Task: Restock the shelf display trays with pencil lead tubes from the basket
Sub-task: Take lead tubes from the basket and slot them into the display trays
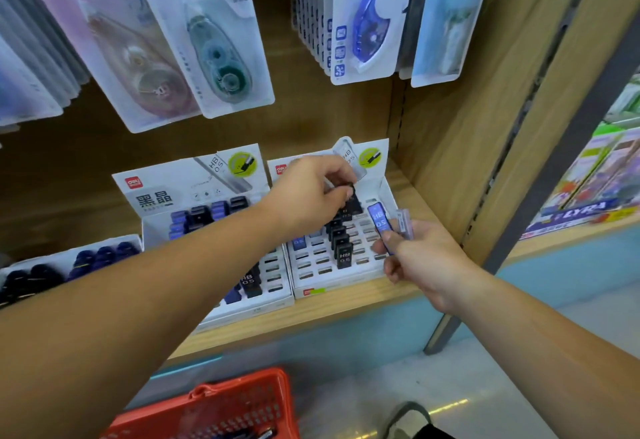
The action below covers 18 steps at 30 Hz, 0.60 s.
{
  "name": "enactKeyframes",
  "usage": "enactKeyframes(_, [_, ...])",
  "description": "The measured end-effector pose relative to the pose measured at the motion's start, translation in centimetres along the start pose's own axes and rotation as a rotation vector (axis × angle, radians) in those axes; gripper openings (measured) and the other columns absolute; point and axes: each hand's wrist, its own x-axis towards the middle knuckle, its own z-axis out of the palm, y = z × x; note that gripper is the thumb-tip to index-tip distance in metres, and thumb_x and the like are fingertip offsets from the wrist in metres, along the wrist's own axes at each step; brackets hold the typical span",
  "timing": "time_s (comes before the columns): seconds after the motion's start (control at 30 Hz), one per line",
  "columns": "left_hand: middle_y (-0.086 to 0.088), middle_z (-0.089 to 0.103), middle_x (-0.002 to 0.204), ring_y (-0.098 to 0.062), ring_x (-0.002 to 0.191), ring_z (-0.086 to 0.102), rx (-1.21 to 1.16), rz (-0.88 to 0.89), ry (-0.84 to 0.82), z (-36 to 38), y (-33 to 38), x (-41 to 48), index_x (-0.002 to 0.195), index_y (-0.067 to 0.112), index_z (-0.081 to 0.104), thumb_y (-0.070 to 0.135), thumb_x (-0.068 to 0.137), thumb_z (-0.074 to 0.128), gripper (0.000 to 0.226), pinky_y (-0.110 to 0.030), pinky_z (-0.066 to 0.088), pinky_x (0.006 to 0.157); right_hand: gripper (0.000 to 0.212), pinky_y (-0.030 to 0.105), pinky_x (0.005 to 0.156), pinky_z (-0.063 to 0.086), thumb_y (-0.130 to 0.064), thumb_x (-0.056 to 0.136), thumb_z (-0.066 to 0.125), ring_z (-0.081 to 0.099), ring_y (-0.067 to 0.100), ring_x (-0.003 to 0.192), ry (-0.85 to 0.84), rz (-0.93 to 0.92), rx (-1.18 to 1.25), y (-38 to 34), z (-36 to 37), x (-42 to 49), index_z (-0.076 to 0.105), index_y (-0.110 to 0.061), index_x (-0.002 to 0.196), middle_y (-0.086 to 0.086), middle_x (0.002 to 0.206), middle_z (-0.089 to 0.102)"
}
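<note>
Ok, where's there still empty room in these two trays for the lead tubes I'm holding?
In the right tray, empty slots lie on both sides of the column of black tubes. In the left tray, empty slots sit front right. It is crowded in the left tray's back rows, and at the right tray's back, where your left hand is.

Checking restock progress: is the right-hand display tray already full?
No, the right-hand tray shows many empty slots beside one column of black tubes.

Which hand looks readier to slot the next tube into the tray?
Probably the left hand: it pinches a black tube directly above the right-hand tray. The right hand holds spare blue tubes at its edge.
</note>
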Motion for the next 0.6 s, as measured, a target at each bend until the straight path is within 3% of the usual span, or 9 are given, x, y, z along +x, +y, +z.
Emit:
enactKeyframes(0.17, [0.01, 0.076, 0.088, -0.003, 0.082, 0.07, 0.148, -0.004, -0.026, 1.1, -0.9, 0.6, 0.102, 0.022, 0.079, 0.015, 0.091, 0.076, 0.013, -0.029, 0.06, 0.082, 0.004, 0.032, 0.051, 0.058, -0.007, 0.103, 0.06, 0.066, 0.021, 0.053, 0.03, -0.009, 0.098, -0.3, -0.7, -0.4, 0.063, -0.008, 0.106, 0.017, 0.086, 0.072])
enactKeyframes(0.5, [0.01, 0.076, 0.096, -0.006, 0.085, 0.069, 0.232, -0.033, -0.128, 0.5, 0.3, 0.8, 0.101, 0.021, 0.082, 0.018, 0.093, 0.076, 0.011, -0.026, 0.059, 0.082, 0.009, 0.041, 0.073, 0.064, -0.004, 0.099, 0.066, 0.078, 0.035, 0.079, -0.001, 0.054, 0.273, -0.5, -1.5, -0.7, 0.067, -0.004, 0.108, 0.023, 0.093, 0.076])
enactKeyframes(0.6, [0.014, 0.071, 0.093, -0.003, 0.082, 0.064, 0.245, -0.046, -0.189, 0.7, 0.7, 1.2, 0.102, 0.025, 0.083, 0.018, 0.094, 0.075, 0.013, -0.02, 0.052, 0.074, 0.008, 0.039, 0.07, 0.064, -0.005, 0.102, 0.062, 0.078, 0.032, 0.077, -0.039, 0.032, 0.25, -0.8, -1.4, -0.8, 0.069, -0.007, 0.106, 0.019, 0.092, 0.078])
